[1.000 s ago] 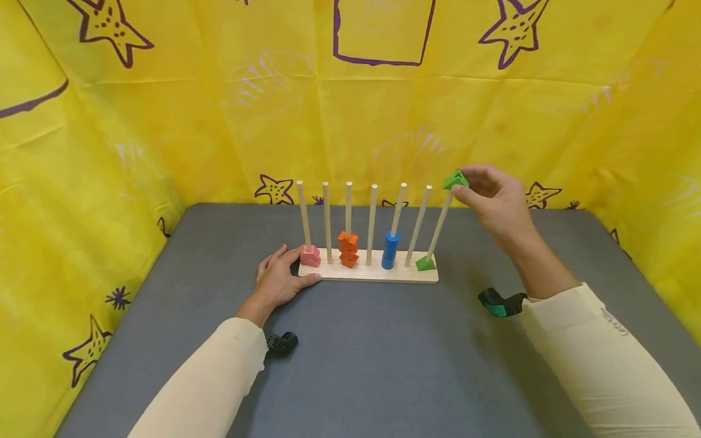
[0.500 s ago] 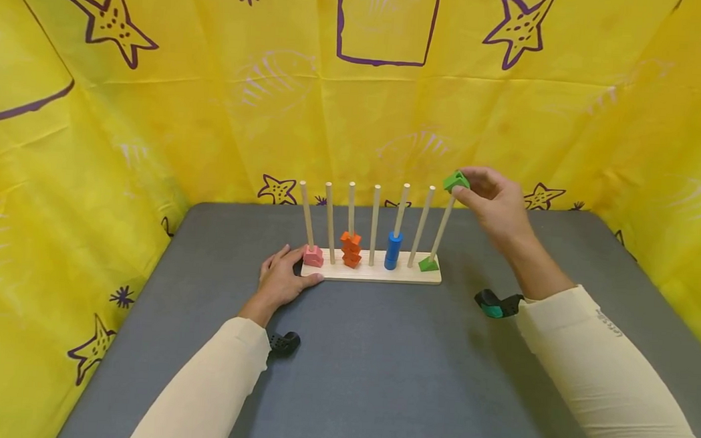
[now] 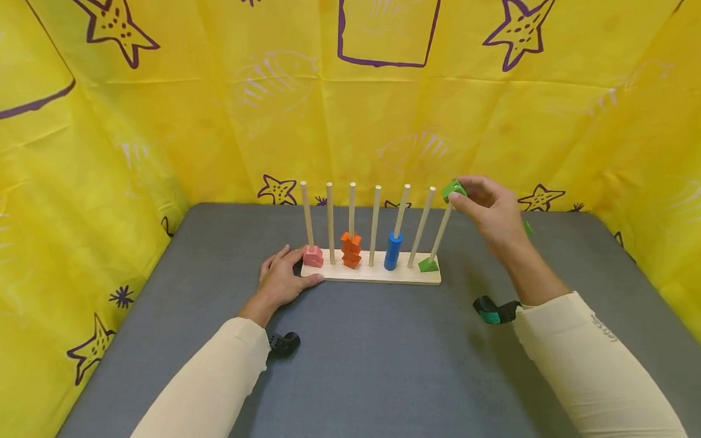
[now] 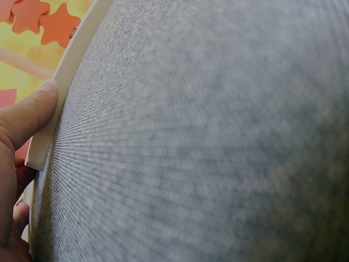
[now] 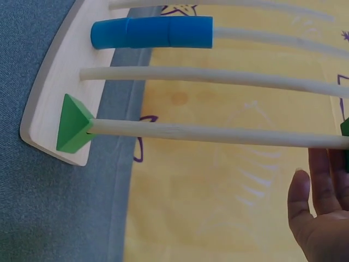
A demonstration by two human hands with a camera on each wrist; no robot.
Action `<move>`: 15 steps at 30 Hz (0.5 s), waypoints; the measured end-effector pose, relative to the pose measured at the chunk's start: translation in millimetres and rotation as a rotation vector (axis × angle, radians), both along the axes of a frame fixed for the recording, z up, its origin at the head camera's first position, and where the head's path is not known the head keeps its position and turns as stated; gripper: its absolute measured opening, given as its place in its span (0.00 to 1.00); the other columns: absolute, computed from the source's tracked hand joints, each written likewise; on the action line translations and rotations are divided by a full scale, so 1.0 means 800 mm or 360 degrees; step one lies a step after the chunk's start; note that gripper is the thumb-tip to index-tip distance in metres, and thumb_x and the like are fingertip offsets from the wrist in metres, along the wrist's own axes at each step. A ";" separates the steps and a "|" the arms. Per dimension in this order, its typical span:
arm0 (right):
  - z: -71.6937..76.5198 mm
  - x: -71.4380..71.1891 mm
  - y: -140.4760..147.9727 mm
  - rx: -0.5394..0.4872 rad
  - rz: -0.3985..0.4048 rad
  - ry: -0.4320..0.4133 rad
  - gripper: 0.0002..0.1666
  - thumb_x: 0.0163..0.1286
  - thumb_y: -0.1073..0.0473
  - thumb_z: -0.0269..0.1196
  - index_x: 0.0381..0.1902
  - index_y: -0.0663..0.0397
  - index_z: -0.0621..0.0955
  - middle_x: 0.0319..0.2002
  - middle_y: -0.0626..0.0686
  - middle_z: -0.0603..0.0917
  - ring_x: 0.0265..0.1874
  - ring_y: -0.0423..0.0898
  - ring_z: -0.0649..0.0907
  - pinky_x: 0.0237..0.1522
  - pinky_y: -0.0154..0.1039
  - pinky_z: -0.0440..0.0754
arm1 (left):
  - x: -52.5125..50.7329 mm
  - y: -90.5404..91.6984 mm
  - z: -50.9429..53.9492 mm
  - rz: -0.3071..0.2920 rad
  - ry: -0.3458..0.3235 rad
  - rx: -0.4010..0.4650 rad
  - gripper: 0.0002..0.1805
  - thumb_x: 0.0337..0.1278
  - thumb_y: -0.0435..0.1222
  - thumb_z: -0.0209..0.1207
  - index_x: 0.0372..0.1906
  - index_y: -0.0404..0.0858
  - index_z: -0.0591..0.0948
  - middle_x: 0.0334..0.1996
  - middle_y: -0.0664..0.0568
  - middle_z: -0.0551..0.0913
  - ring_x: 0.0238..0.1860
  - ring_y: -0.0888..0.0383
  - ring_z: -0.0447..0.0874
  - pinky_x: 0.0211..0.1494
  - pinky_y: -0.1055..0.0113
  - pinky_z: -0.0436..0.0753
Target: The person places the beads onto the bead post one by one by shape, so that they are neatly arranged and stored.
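A wooden peg stand (image 3: 371, 275) with a row of upright dowels stands on the grey table. My left hand (image 3: 280, 278) holds its left end, thumb (image 4: 35, 109) against the front edge. Over the top of the rightmost dowel (image 3: 442, 231), my right hand (image 3: 495, 214) pinches a green triangular block (image 3: 453, 190); the dowel's tip is hidden by it. Another green triangular block (image 5: 73, 125) lies at the foot of that dowel. Blue cylinders (image 3: 392, 252), orange star pieces (image 3: 351, 250) and pink pieces (image 3: 313, 256) sit on other dowels.
A small green piece (image 3: 527, 228) shows partly behind the right wrist. Yellow patterned cloth (image 3: 368, 126) hangs behind and at both sides of the grey table (image 3: 365, 381). Several dowels, such as the middle one (image 3: 375, 224), stand close together.
My right hand has come down slightly with the green block at the rightmost dowel's top, and the block has tilted. A green piece now shows behind the wrist. My left hand stays put.
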State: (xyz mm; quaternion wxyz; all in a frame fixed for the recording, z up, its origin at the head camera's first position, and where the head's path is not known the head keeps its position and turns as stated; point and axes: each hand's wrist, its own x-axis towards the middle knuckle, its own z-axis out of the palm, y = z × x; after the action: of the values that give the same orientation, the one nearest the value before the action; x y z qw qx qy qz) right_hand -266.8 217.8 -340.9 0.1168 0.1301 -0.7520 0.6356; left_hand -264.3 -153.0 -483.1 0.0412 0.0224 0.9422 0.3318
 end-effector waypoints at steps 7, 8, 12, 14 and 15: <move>-0.010 -0.003 0.000 -0.0046 0.0007 0.0002 0.17 0.65 0.66 0.65 0.51 0.67 0.80 0.38 0.50 0.83 0.38 0.44 0.81 0.40 0.31 0.79 | 0.000 0.000 0.000 -0.0009 0.0012 -0.0009 0.44 0.52 0.53 0.67 0.73 0.44 0.65 0.69 0.47 0.66 0.74 0.48 0.42 0.70 0.44 0.36; -0.012 -0.003 0.000 -0.0031 0.0001 0.0004 0.17 0.65 0.66 0.65 0.51 0.67 0.80 0.38 0.49 0.83 0.37 0.43 0.81 0.40 0.31 0.79 | 0.000 0.000 0.000 -0.0008 0.0011 -0.0009 0.44 0.52 0.53 0.67 0.73 0.44 0.65 0.69 0.47 0.66 0.74 0.48 0.42 0.70 0.45 0.36; -0.019 -0.002 0.000 0.0013 -0.0017 -0.0008 0.18 0.65 0.66 0.65 0.50 0.71 0.78 0.37 0.49 0.83 0.38 0.43 0.80 0.41 0.31 0.79 | 0.000 0.000 0.001 -0.0001 0.0008 -0.0006 0.44 0.52 0.53 0.67 0.73 0.44 0.65 0.69 0.47 0.65 0.74 0.48 0.42 0.70 0.44 0.37; -0.023 -0.001 0.000 0.0049 -0.0036 -0.0024 0.19 0.65 0.64 0.66 0.50 0.71 0.78 0.39 0.48 0.82 0.40 0.44 0.80 0.43 0.31 0.78 | 0.000 0.000 0.001 0.0000 0.0008 -0.0003 0.44 0.52 0.53 0.67 0.73 0.44 0.65 0.69 0.46 0.65 0.74 0.48 0.42 0.70 0.43 0.37; -0.026 -0.001 0.000 0.0063 -0.0047 -0.0038 0.20 0.65 0.64 0.66 0.51 0.71 0.78 0.39 0.48 0.82 0.41 0.44 0.80 0.44 0.31 0.78 | 0.000 0.000 0.001 -0.0001 0.0008 -0.0001 0.44 0.52 0.53 0.67 0.73 0.44 0.65 0.69 0.46 0.65 0.74 0.48 0.42 0.70 0.43 0.37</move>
State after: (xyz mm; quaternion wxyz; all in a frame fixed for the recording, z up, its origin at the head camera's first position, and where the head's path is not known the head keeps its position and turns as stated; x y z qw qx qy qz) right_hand -267.4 217.7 -361.5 0.1145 0.1138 -0.7675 0.6203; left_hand -264.0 -153.2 -482.4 0.0390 0.0234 0.9424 0.3315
